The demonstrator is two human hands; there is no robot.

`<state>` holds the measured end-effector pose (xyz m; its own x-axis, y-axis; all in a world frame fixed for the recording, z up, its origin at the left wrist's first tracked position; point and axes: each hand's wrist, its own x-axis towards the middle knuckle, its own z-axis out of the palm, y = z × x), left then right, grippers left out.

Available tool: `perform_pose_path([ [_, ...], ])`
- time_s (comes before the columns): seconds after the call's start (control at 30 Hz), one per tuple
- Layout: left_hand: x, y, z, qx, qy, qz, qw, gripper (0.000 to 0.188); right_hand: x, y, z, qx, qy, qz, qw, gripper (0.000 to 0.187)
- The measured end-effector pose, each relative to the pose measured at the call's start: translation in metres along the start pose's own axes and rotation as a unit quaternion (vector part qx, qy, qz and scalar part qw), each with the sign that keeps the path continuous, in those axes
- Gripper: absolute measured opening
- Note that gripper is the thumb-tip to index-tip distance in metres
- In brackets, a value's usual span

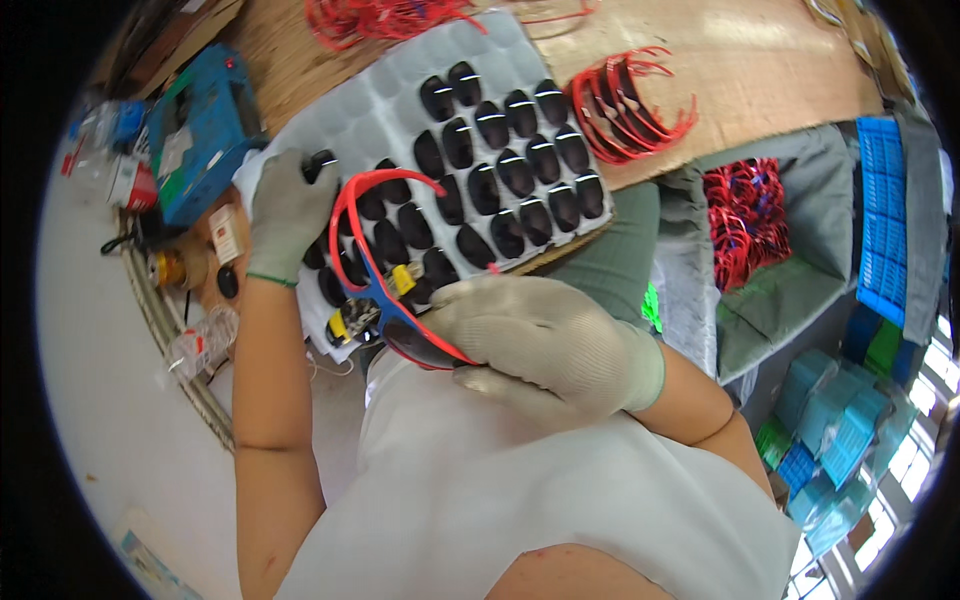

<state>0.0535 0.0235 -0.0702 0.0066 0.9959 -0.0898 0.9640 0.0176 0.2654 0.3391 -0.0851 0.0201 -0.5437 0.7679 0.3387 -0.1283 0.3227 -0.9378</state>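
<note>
My right hand [550,345], in a pale knit glove, is closed on a pair of sunglasses [377,292] with red temples and a blue-and-red front. One dark lens sits in the front, close to my fingers; the temples point up over the tray. The gloved left hand [285,215] is at the tray's left side, its thumb and fingers pinching a dark lens [320,162]. Between and beyond my hands lies a pale moulded tray [375,110] with rows of dark lenses [515,172] in its pockets. Its upper left pockets hold no lenses.
Red glasses frames [630,110] stand stacked right of the tray, and more red frames [375,18] lie beyond it. A grey-lined bin [800,310] at right holds red glasses [748,220]. A blue machine [205,135] stands at left. Blue baskets [830,410] are stacked at lower right.
</note>
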Motion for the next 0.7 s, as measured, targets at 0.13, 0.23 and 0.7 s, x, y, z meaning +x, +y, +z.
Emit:
perform_pose_path([
  [0.13, -0.003, 0.006, -0.003, -0.169, -0.025, -0.031, 0.985, 0.032, -0.01, -0.01, -0.003, 0.083, -0.047, 0.133, 0.987, 0.066],
  [0.23, -0.041, 0.044, -0.037, -0.315, 0.005, 0.039, 0.948, 0.027, -0.013, -0.008, 0.0, 0.067, -0.029, 0.167, 0.983, 0.069],
  [0.7, -0.154, 0.082, -0.053, -0.624, -0.085, -0.012, 0.776, 0.044, -0.021, -0.007, 0.024, -0.096, 0.052, 0.086, 0.99, 0.031],
])
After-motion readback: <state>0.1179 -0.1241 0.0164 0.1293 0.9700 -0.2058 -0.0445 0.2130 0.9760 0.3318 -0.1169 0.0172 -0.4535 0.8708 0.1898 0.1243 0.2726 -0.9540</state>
